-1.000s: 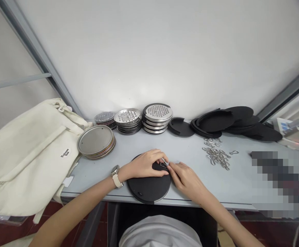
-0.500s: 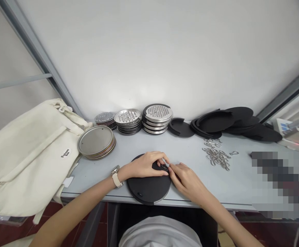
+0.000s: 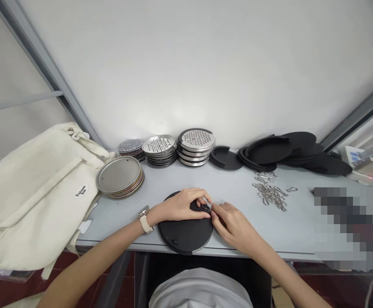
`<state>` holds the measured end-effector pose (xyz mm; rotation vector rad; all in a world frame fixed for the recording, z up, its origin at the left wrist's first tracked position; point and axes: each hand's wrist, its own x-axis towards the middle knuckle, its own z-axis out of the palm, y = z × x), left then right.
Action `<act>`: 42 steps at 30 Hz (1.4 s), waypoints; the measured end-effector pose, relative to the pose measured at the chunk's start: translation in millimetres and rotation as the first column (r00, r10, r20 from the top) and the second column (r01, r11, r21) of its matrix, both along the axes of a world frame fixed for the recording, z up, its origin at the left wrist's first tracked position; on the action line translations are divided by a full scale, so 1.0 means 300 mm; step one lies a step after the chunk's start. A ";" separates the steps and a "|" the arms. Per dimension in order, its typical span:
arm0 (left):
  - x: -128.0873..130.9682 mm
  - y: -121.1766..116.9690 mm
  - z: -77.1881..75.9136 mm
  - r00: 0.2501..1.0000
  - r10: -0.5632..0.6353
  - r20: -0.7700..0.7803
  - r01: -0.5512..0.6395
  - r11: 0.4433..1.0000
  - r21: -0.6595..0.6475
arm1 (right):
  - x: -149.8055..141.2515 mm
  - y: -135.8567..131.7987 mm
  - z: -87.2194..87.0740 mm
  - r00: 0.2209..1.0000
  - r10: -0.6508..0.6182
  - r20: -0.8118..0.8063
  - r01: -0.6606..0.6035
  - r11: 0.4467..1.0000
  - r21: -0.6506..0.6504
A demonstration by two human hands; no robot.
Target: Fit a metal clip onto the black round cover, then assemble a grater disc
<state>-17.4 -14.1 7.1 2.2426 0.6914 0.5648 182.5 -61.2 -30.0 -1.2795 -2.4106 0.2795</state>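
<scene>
A round black disc (image 3: 188, 235) lies on the table before me, reaching over its front edge, with a small dark hole or tab low on its left. Across its upper part lies my left hand (image 3: 182, 205), its thumb and fingers curled round the disc's right rim. A small metal carabiner clip (image 3: 206, 208) shows between the two hands at that rim. My right hand (image 3: 234, 223) pinches the clip's end between thumb and index finger. Fingers partly hide the clip, and whether it passes through the disc cannot be made out.
Several loose carabiner clips (image 3: 270, 193) lie to the right. Behind stand stacks of grater discs (image 3: 159, 146), plain metal discs (image 3: 118, 174) and black covers (image 3: 266, 152). A cream bag (image 3: 42, 188) covers the left end. The table's front edge (image 3: 257, 256) runs close to me.
Both hands stay at the disc's right rim. The right fingers have shifted only slightly at the clip, and a little more of the clip shows.
</scene>
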 end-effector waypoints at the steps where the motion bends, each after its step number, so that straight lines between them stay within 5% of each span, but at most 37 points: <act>1: 0.000 0.000 -0.001 1.000 -0.005 0.004 0.005 1.000 0.003 | 0.000 0.000 -0.002 1.000 -0.003 0.000 0.003 1.000 0.001; 21: -0.004 -0.002 0.000 1.000 -0.026 -0.016 0.028 0.994 0.108 | 0.006 0.006 -0.029 0.999 0.035 0.011 -0.036 0.996 0.086; 30: 0.000 -0.017 0.002 0.991 0.124 -0.042 -0.100 0.922 0.375 | -0.011 0.015 -0.035 0.997 -0.071 -0.006 0.072 0.995 0.070; 42: 0.004 -0.010 -0.010 0.972 0.232 -0.034 -0.195 0.880 0.434 | -0.016 -0.002 0.007 0.995 -0.067 -0.070 0.067 0.998 0.005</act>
